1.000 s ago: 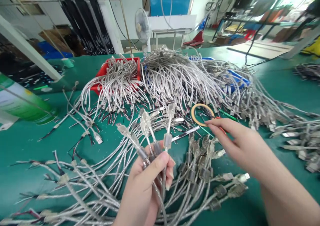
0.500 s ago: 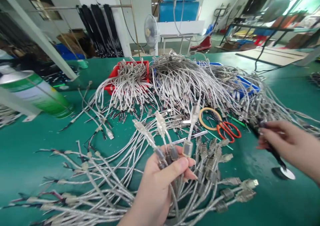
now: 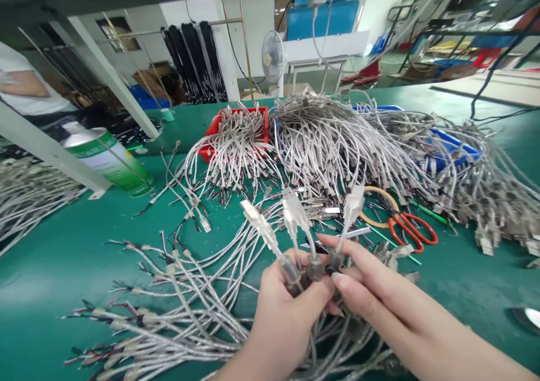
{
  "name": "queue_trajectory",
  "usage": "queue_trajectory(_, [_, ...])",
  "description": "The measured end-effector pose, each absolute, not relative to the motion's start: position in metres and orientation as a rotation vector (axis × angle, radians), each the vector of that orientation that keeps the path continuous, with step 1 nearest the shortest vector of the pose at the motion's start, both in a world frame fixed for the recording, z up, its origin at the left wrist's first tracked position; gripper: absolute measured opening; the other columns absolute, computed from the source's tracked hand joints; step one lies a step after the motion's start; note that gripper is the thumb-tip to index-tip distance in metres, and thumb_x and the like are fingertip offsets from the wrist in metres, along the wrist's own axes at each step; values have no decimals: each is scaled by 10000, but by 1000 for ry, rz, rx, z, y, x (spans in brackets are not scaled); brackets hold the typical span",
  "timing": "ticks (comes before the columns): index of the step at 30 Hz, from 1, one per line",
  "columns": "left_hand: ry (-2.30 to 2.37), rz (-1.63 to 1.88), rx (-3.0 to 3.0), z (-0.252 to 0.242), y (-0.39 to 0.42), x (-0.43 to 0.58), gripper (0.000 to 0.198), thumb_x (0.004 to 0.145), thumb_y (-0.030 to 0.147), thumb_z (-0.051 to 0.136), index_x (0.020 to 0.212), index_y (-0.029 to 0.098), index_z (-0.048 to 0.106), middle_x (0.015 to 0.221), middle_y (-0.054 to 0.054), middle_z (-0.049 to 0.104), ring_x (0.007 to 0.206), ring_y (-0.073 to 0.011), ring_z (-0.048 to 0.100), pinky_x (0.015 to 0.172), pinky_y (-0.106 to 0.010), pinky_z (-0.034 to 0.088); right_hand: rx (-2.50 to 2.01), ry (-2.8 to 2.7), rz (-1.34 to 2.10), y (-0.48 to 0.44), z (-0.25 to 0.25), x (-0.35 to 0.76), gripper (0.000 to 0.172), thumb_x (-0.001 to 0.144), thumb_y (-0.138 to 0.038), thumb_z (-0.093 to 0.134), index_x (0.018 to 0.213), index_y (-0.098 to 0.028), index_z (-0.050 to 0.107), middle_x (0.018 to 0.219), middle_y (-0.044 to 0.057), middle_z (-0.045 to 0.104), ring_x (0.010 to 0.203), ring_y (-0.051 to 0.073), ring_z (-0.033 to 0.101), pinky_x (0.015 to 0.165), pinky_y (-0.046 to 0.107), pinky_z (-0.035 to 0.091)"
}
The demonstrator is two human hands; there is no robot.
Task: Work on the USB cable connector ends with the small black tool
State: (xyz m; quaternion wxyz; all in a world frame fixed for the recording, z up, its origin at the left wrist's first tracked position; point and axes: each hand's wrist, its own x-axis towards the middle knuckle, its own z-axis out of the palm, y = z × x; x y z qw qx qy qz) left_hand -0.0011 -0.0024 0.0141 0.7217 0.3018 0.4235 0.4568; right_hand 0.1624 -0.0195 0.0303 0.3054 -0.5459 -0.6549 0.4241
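Green matting covers the worktop [image 3: 50, 257], smooth and slightly glossy, with a workshop floor, one white pedestal fan [image 3: 273, 57] and black straps on a rail behind it. Two hands are in view. Left hand [image 3: 282, 319] is closed around a bundle of cables [image 3: 295, 240]; three connector ends stand up out of the grip, each a translucent moulded plug with a metal tip, on a thin silvery braided lead with a dark cylindrical ferrite bead just above the fingers. Right hand [image 3: 379, 296] meets the bundle from the right, its fingers narrowed and pinched on the beads at the base of the rightmost lead. Bundle position: low centre of the worktop, directly in front of the person, held above a loose fan of like cables [image 3: 169, 308] lying flat with bare red and black wire ends. Further back lie large heaps of the same cables [image 3: 333, 139], too many to count, spilling over one red bin [image 3: 219, 123] and one blue bin [image 3: 455, 144]. Also noted: one pair of red-handled scissors [image 3: 411, 230], one tan ring [image 3: 382, 206], one green-and-white spray can [image 3: 107, 158] at left.
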Motion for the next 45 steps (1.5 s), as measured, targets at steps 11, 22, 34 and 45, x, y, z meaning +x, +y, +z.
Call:
queue_trajectory(11, [939, 929, 813, 11, -5, 2, 276, 713, 265, 839, 809, 149, 607, 605, 59, 564, 476, -56, 526, 493, -169, 417, -1294, -1826, 1231, -15, 26, 175, 333, 1053, -453, 401, 1362, -336, 440, 1082, 15, 713, 957, 170, 680, 789, 253, 534])
queue_trajectory(22, [654, 845, 666, 2, 2, -1, 282, 780, 306, 819, 922, 137, 644, 732, -41, 760, 485, -76, 628, 521, -171, 495, -1303, -1223, 1470, 2, 16, 176, 458, 898, -651, 581, 1002, -210, 651, 527, -108, 258, 437, 89, 181, 385, 232, 182])
queue_trajectory(34, [840, 876, 576, 8, 2, 3, 255, 694, 230, 839, 855, 130, 667, 664, -15, 707, 483, -68, 577, 444, -148, 438, -1406, -1152, 1489, -10, 22, 167, 474, 884, -664, 605, 1056, -226, 664, 582, -74, 355, 514, 118, 311, 468, 255, 296])
queue_trajectory(45, [1125, 800, 929, 7, 1, 0, 276, 770, 362, 808, 843, 129, 679, 542, 8, 609, 472, -80, 502, 468, -170, 403, -1336, -1743, 1228, 2, 29, 174, 303, 1057, -397, 330, 823, -242, 446, 754, -5, 528, 685, 172, 480, 680, 327, 397])
